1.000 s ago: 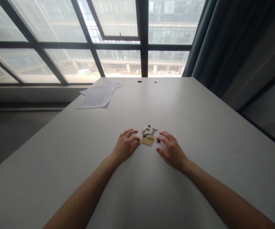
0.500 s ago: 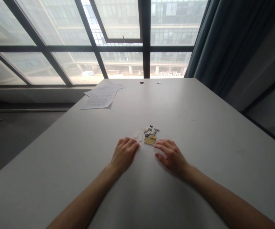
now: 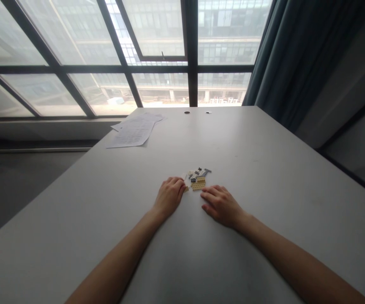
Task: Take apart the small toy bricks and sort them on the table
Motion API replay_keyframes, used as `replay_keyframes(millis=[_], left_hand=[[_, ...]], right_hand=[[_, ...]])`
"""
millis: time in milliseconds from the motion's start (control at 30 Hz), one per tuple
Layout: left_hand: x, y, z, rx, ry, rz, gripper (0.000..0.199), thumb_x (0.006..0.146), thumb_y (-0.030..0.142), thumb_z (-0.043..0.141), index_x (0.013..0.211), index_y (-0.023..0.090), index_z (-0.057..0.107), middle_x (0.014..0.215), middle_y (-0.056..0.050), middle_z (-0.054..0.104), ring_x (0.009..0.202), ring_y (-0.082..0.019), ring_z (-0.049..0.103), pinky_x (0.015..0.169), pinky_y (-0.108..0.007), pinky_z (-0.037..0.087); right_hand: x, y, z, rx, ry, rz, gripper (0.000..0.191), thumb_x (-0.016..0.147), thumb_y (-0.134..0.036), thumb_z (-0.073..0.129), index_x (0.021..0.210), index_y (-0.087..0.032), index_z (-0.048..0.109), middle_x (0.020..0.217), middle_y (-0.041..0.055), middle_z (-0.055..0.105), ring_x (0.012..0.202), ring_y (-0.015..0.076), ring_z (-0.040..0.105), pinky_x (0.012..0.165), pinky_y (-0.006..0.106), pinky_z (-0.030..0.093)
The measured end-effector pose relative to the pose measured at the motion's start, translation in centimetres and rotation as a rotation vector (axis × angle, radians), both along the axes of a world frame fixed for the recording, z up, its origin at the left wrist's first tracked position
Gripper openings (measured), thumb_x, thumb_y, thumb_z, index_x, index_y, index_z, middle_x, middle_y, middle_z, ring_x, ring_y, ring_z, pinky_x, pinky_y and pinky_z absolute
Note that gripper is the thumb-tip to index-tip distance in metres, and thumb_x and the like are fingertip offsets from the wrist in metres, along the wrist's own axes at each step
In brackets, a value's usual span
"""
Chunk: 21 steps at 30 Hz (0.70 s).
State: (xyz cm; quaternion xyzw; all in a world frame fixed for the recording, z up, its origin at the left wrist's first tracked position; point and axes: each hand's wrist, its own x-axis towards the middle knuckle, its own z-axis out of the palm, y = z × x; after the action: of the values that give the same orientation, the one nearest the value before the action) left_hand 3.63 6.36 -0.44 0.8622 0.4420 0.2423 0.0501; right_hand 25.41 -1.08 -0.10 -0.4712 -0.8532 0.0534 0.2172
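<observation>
Several small building bricks lie in a cluster at the middle of the white table. Nearest to me in it is a tan studded plate [image 3: 198, 185], with a smaller tan brick [image 3: 200, 179] at its far edge. Beyond them are white and grey pieces [image 3: 198, 173]. My left hand [image 3: 172, 193] is left of the cluster, its fingers closed on a small tan piece [image 3: 186, 189] that shows at the fingertips. To the right, my right hand [image 3: 219, 203] rests on the table with its fingers apart, near the tan plate and holding nothing.
Printed papers [image 3: 133, 131] lie at the table's far left. Two round holes [image 3: 186, 112] are near the far edge of the table [image 3: 227, 139]. Large windows stand behind it, and a dark curtain [image 3: 274, 63] hangs at the right.
My left hand has moved slightly right and away from me, now covering the white pieces beside it; more of the tan piece shows at its fingertips. My right hand has shifted slightly left.
</observation>
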Motion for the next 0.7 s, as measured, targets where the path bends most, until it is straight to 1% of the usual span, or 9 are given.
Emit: replay_keyframes(millis=[133,233,333,433,500,533,600,633,700], left_hand=[[0.9,0.2,0.1,0.024,-0.059,0.044,0.019,0.092,0.026,0.047,0.087,0.019,0.063,0.104,-0.008,0.065,0.100,-0.024,0.054,0.088,-0.040,0.042],[0.9,-0.3,0.4,0.015,-0.132,0.091,0.020,0.092,0.026,0.046,0.084,0.018,0.062,0.101,-0.009,0.066,0.097,-0.024,0.056,0.086,-0.039,0.043],[0.7,-1.7,1.2,-0.031,-0.207,0.125,0.022,0.094,0.028,0.043,0.083,0.018,0.060,0.078,-0.004,0.067,0.074,-0.018,0.061,0.070,-0.030,0.048],[0.7,-3.7,2.2,-0.106,-0.312,0.137,0.026,0.096,0.031,0.039,0.082,0.018,0.057,0.059,0.003,0.062,0.053,-0.012,0.059,0.055,-0.022,0.046],[0.9,-5.0,2.5,-0.149,-0.416,0.122,0.025,0.096,0.032,0.041,0.081,0.019,0.056,0.056,0.005,0.060,0.050,-0.011,0.058,0.053,-0.020,0.045],[1.0,-5.6,2.5,-0.140,-0.440,0.101,0.023,0.095,0.031,0.043,0.082,0.019,0.057,0.056,0.004,0.060,0.051,-0.010,0.058,0.054,-0.020,0.045],[1.1,-6.4,2.4,-0.070,-0.436,0.026,0.019,0.093,0.028,0.047,0.082,0.019,0.058,0.062,0.003,0.063,0.055,-0.010,0.060,0.057,-0.020,0.046],[1.1,-6.7,2.3,-0.021,-0.419,-0.021,0.017,0.093,0.026,0.048,0.082,0.019,0.059,0.066,0.002,0.065,0.058,-0.010,0.061,0.059,-0.021,0.046],[1.1,-7.0,1.9,0.059,-0.402,-0.106,0.014,0.092,0.022,0.051,0.083,0.019,0.061,0.073,0.000,0.067,0.064,-0.011,0.062,0.064,-0.021,0.047]], right_hand=[[0.5,0.6,-0.5,-0.015,0.089,0.019,0.029,0.086,-0.028,0.059,0.113,-0.018,0.063,0.122,0.0120,0.060,0.114,0.0248,0.050,0.100,0.043,0.040],[1.2,1.2,-0.5,-0.086,0.224,0.058,0.031,0.082,-0.025,0.062,0.113,-0.018,0.064,0.124,0.0130,0.058,0.116,0.0246,0.051,0.101,0.041,0.041],[1.6,1.4,-0.1,-0.173,0.454,0.061,0.027,0.081,-0.023,0.063,0.107,-0.019,0.067,0.117,0.0110,0.062,0.109,0.0228,0.057,0.098,0.040,0.044],[0.6,0.9,0.4,-0.254,0.744,-0.088,0.019,0.082,-0.027,0.062,0.097,-0.017,0.068,0.098,0.0086,0.067,0.092,0.0210,0.063,0.085,0.038,0.050],[-0.9,0.1,0.7,-0.428,0.948,-0.168,0.022,0.082,-0.035,0.061,0.091,-0.015,0.067,0.082,0.0059,0.066,0.074,0.0181,0.064,0.070,0.034,0.053],[-1.7,-0.3,0.7,-0.562,1.045,-0.149,0.027,0.082,-0.040,0.061,0.088,-0.015,0.067,0.075,0.0044,0.065,0.066,0.0166,0.062,0.062,0.031,0.053],[-3.2,-1.0,0.8,-0.797,1.179,-0.084,0.036,0.081,-0.049,0.061,0.084,-0.013,0.067,0.069,0.0029,0.063,0.057,0.0138,0.060,0.054,0.027,0.050],[-3.7,-1.3,0.8,-0.870,1.229,-0.064,0.040,0.080,-0.052,0.061,0.081,-0.013,0.067,0.067,0.0026,0.063,0.055,0.0128,0.059,0.051,0.026,0.049],[-4.3,-1.6,0.8,-0.925,1.293,-0.066,0.043,0.077,-0.055,0.064,0.077,-0.012,0.067,0.066,0.0024,0.063,0.052,0.0116,0.058,0.049,0.024,0.048]])
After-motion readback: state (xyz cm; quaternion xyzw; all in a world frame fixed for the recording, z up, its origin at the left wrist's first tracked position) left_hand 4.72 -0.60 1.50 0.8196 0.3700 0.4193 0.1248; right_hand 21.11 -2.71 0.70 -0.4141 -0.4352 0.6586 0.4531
